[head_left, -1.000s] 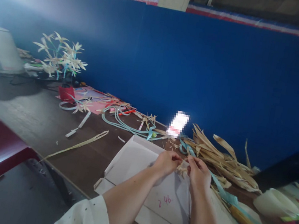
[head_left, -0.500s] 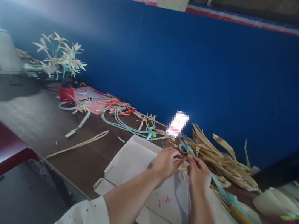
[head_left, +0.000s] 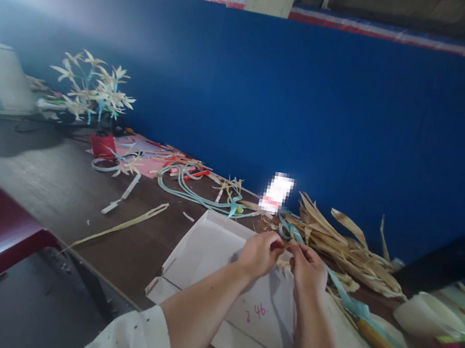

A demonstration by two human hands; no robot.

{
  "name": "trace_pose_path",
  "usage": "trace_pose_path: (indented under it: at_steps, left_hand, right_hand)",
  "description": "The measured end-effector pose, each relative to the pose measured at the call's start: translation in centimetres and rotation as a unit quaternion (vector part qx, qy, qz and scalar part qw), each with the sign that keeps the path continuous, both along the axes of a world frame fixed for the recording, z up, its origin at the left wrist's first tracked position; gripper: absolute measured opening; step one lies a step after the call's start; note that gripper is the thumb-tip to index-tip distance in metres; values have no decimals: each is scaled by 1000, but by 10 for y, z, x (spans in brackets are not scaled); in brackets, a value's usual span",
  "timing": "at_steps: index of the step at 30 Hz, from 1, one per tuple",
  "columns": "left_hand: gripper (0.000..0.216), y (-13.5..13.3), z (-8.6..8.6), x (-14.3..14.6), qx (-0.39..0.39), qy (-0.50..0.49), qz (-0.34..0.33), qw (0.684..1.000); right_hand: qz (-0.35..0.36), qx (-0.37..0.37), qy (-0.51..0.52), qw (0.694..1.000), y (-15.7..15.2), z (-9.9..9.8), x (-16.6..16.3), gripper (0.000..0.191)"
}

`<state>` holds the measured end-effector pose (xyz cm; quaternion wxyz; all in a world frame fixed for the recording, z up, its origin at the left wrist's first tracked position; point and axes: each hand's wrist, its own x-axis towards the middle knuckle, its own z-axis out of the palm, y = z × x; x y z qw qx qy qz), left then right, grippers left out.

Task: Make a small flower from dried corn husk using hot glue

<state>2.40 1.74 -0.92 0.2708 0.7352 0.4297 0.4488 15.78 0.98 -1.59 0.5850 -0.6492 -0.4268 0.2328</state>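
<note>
Pinching pale pc. [head_left: 284, 264] — both hands [head_left: 260, 255] [head_left: 308, 270], wht box [head_left: 220, 244], flwrs [head_left: 106, 90] in pot [head_left: 103, 146]

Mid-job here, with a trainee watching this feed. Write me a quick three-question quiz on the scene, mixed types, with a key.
1. Multiple choice: What lies beneath the left hand and the right hand?
A) a red chair
B) white cardboard
C) a flower arrangement
2. True or false: In the picture, the dried husks lie further right than the coiled pale-blue cord.
3. Fill in the blank: The handwriting on the cardboard is ____ in colour.

Key:
1. B
2. True
3. Pink
</note>
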Motion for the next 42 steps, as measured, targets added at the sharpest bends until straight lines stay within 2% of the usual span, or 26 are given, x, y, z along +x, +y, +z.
trace_pose_path:
  at_steps: [10, 19, 28, 35, 42]
  left_hand:
    - [15, 1, -2, -2, 45, 42, 23, 998]
    - [22, -2, 2, -3, 36, 103, 43, 993]
    - [19, -3, 3, -2, 39, 125, 50, 990]
    - [20, -4, 4, -2, 56, 143, 51, 987]
    - [16, -5, 6, -4, 88, 160, 41, 982]
  right_hand:
    - [-6, 5, -7, 1000, 2, -2, 2, 51]
    - [-6, -1, 7, 1000, -1, 1, -1, 51]
    - [-1, 14, -27, 1000, -1, 3, -2, 53]
    - [6, -18, -64, 998, -6, 11, -5, 47]
    - [8, -17, -107, 994, -7, 15, -7, 38]
